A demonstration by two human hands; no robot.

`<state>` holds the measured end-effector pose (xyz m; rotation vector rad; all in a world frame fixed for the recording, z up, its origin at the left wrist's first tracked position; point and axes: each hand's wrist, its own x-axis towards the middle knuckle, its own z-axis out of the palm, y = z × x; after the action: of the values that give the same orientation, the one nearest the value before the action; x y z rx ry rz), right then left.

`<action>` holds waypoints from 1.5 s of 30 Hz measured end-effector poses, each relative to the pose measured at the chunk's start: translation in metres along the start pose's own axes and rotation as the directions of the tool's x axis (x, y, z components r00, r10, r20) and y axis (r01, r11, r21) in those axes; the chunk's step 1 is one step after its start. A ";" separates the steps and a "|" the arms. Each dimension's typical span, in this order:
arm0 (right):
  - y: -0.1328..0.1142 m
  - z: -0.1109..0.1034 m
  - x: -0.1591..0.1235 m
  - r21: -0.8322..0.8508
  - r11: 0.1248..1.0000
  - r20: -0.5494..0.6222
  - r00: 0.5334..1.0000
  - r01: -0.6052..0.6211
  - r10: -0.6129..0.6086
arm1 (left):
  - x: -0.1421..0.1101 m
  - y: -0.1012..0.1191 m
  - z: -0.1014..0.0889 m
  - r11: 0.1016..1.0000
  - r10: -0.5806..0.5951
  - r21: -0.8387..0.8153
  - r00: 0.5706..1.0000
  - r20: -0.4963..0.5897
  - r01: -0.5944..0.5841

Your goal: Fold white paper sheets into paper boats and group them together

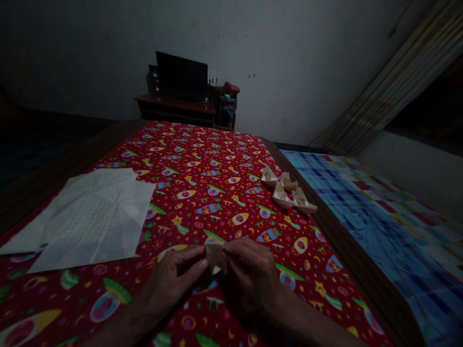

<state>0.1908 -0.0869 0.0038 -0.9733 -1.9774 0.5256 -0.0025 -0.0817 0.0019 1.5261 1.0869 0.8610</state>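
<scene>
A small folded piece of paper [216,256] is pinched between my two hands, just above the red patterned cloth [231,219]. My left hand [177,274] grips its left edge between thumb and fingers. On the opposite edge, my right hand [253,270] closes its fingertips; some of its fingers are hidden beneath. Several folded paper boats [285,198] sit grouped at the right side of the cloth. To the left lies a loose pile of white paper sheets [97,217], the top ones creased and some with faint writing.
A dark wooden edge [361,270] borders the cloth on the right, with a blue checked cover [347,217] beyond it. At the far end stand a black monitor [183,74], a speaker and a red telephone [231,88]. A curtain [383,101] hangs at the right.
</scene>
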 end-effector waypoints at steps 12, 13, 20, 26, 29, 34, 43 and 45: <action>-0.008 0.006 0.003 -0.137 0.978 0.070 0.986 0.159 -0.150 | 0.007 -0.001 0.010 0.846 -0.365 -0.455 0.924 -0.111 0.280; -0.005 0.005 0.003 -0.178 0.968 0.066 0.984 0.174 -0.165 | 0.009 -0.001 0.010 0.835 -0.382 -0.465 0.919 -0.100 0.296; 0.007 -0.002 0.005 -0.310 0.931 0.016 0.980 0.192 -0.197 | 0.026 0.005 0.021 0.726 -0.410 -0.591 0.911 0.037 0.350; 0.005 -0.015 0.016 -0.259 0.960 -0.046 0.992 0.104 -0.120 | 0.033 0.004 0.027 0.673 -0.286 -0.679 0.950 0.126 0.293; 0.009 -0.019 0.018 -0.181 0.979 -0.017 0.996 -0.089 0.087 | 0.034 -0.002 0.027 0.689 -0.209 -0.689 0.972 0.110 0.226; 0.022 -0.045 0.028 -0.086 0.933 -0.006 0.937 -0.348 0.349 | 0.034 -0.012 0.023 0.732 -0.184 -0.659 0.981 0.056 0.174; 0.083 -0.182 0.094 -0.598 0.669 -0.068 0.860 -0.442 0.506 | 0.033 -0.010 0.021 0.687 -0.299 -0.692 0.954 0.009 0.221; 0.093 -0.193 0.102 -0.677 0.627 0.006 0.849 -0.385 0.528 | 0.032 -0.009 0.022 0.707 -0.292 -0.673 0.956 0.004 0.219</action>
<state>0.3581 0.0513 0.1009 -1.9875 -2.1331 0.1775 0.0263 -0.0576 -0.0121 0.7081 0.8896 0.9993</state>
